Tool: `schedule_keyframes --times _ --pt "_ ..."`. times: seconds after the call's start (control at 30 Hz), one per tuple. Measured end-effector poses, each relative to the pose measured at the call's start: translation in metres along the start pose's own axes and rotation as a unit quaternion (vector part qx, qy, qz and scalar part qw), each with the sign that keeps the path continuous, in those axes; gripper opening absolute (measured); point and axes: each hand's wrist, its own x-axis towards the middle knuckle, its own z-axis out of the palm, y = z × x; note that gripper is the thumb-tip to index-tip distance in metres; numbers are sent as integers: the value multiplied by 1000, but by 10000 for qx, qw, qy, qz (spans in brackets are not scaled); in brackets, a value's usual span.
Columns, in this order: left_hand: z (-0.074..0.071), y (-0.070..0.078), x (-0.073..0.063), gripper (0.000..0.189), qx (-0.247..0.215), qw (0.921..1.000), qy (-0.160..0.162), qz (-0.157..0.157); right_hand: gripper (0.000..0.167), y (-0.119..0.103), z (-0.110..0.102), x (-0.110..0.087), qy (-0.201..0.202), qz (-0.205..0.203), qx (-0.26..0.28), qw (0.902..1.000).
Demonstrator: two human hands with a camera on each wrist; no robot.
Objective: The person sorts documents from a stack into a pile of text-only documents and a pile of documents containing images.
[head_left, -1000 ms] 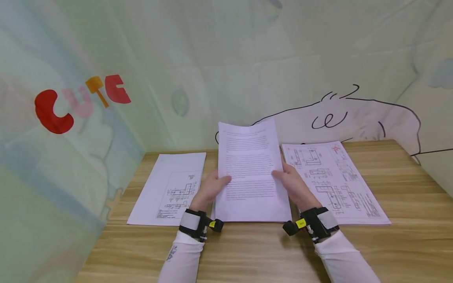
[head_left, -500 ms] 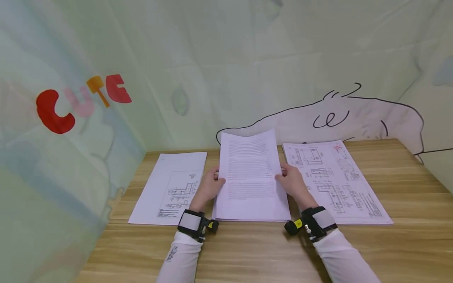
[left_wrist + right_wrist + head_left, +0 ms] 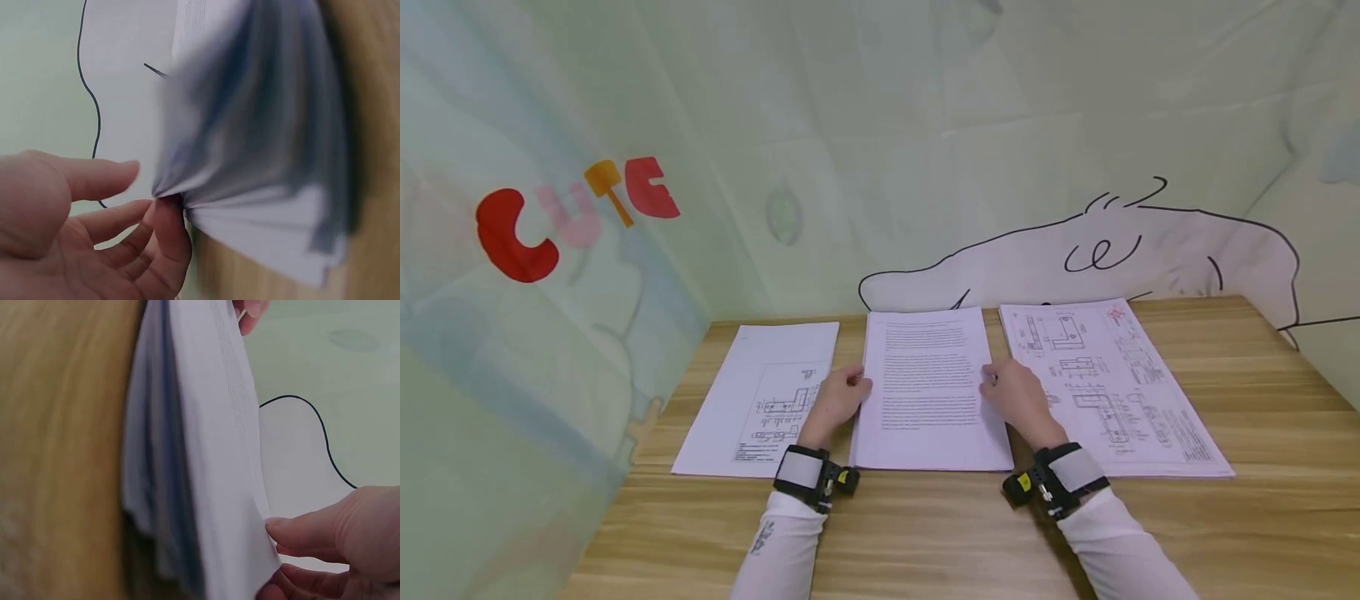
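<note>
Left hand touches left edge of the printed stack, frame centre; thumb off, grip can't be told. Right hand pinches right edge. Drawings flank: left stack, centre-left; right stack, centre-right. Wooden table along the bottom.

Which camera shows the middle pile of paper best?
The head view: the middle pile of paper shows nearly whole there, typed lines and all. The left wrist view has mostly blurry sheet edges; the right wrist view, its side and slanted top.
</note>
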Motion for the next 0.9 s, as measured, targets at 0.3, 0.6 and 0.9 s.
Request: schedule_keyframes --times 0.3,0.6,0.9 --pt "0 3 -3 47 -97 9996 32 -258 35 -8 1 -4 -310 -134 -821 9961" --pt "-7 7 -8 48 -105 9999 38 -87 36 -18 -1 -9 2 -153 -908 9958" --pt "-41 7 -17 43 121 9948 504 882 32 -45 11 -20 639 -856 186 9941"
